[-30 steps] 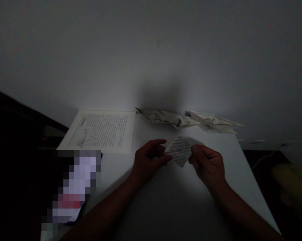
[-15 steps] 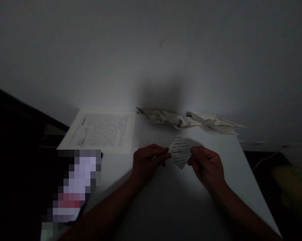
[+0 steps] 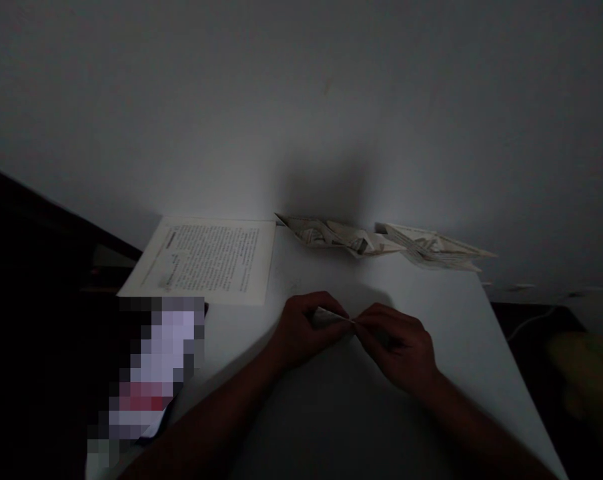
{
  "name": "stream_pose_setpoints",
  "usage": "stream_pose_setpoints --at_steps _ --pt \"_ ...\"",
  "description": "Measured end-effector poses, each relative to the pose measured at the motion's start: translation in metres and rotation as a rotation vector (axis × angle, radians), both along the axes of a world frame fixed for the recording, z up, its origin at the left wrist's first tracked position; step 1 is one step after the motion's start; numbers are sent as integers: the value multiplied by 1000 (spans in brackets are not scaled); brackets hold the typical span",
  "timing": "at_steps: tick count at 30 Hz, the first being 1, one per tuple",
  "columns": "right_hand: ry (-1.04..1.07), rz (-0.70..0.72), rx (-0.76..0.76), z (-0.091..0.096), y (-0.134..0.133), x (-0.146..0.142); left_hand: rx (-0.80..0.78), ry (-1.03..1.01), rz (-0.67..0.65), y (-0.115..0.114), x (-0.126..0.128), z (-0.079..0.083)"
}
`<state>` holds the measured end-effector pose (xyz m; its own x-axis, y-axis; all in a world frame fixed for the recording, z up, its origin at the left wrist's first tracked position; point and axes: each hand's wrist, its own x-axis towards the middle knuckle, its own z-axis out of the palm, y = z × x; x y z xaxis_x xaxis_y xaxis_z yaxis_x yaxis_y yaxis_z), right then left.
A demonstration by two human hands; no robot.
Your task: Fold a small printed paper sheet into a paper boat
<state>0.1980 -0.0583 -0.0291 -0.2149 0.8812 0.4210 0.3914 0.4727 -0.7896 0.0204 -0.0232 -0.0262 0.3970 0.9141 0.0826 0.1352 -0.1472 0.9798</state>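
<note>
Between my two hands is a small piece of folded printed paper [image 3: 330,316], turned nearly edge-on to me and partly covered by fingers. My left hand [image 3: 311,327] is closed on its left part, thumb below and fingers above. The fingertips of my right hand [image 3: 399,340] pinch its right end, touching the left fingertips. Behind the hands, several folded paper boats [image 3: 361,243] of printed paper stand in a row by the wall.
A stack of printed sheets [image 3: 216,260] lies at the back left of the white table [image 3: 446,320]. Left of my left forearm is a phone [image 3: 156,373] with a blurred screen. The wall [image 3: 301,113] rises behind the table. Something yellow [image 3: 586,373] is at the right, off the table.
The folded paper has turned from showing its printed diamond face to nearly edge-on. My hands have come together, fingertips now meeting. The view has shifted slightly.
</note>
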Motion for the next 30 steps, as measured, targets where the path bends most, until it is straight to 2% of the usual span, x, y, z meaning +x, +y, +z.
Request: stream_pose_setpoints --at_steps 5,9,13,25,30 --pt "-66 101 49 1 -1 1 -85 -10 -194 6 -7 2" --pt "-92 126 25 0 -2 3 -170 14 -252 8 -9 3" --pt "-94 129 34 -1 -3 4 -169 26 -296 9 -7 1" --pt "25 71 -25 2 -2 12 -235 72 -315 12 -10 3" --pt "130 5 -73 2 -1 19 -231 19 -232 14 -13 2"
